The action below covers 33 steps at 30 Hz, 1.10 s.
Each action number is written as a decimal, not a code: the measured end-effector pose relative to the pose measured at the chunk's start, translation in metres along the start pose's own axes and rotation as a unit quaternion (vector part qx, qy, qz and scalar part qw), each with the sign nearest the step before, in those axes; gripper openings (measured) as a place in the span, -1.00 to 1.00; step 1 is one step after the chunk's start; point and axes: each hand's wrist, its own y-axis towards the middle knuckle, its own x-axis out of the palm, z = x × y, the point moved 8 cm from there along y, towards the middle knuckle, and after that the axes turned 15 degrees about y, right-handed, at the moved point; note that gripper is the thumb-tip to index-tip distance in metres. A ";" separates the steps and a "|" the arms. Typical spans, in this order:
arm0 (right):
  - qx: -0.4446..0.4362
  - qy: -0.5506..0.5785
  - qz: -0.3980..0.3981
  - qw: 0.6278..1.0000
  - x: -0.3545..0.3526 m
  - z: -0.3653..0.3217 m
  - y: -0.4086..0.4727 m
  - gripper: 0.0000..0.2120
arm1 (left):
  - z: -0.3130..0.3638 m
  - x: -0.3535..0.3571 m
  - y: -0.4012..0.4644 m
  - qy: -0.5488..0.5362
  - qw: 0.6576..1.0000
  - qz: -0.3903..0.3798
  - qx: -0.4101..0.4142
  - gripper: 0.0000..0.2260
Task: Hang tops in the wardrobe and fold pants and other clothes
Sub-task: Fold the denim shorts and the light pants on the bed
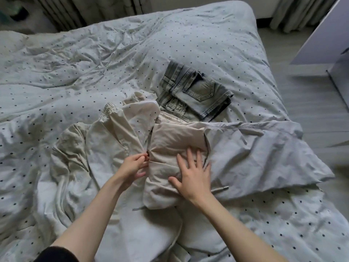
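Observation:
A beige garment (pixel 166 137) lies folded into a thick pad on the bed in front of me. My right hand (pixel 194 173) rests flat on it with fingers spread. My left hand (pixel 134 165) pinches the left edge of the fold between thumb and fingertips. Folded grey-blue jeans (pixel 196 89) sit just behind it. A cream top with an elastic hem (pixel 120 120) lies crumpled to the left, partly under the beige piece. A grey-lilac cloth (pixel 255 154) spreads out to the right.
Everything lies on a rumpled white duvet with dark dots (pixel 85 63). A white wardrobe door (pixel 324 33) stands open at the far right over the grey floor (pixel 311 103). Curtains (pixel 90 10) hang behind the bed.

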 end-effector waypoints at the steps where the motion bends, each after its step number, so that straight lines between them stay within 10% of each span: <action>1: 0.005 -0.032 -0.010 0.999 0.001 0.008 0.008 -0.24 | -0.003 0.001 0.006 -0.003 1.000 -0.013 -0.012 -0.71; 18: -0.062 -0.015 -0.030 0.997 -0.014 0.039 0.005 -0.25 | 0.008 0.027 0.020 -0.011 0.996 -0.090 -0.001 -0.83; 24: 0.076 0.132 -0.039 0.988 -0.008 0.012 -0.029 -0.33 | 0.033 0.016 -0.024 0.070 0.987 -0.117 0.082 -0.75; 33: -0.001 0.322 -0.062 0.945 -0.024 -0.054 -0.047 -0.44 | 0.075 -0.030 -0.097 0.073 0.991 0.034 0.111 -0.88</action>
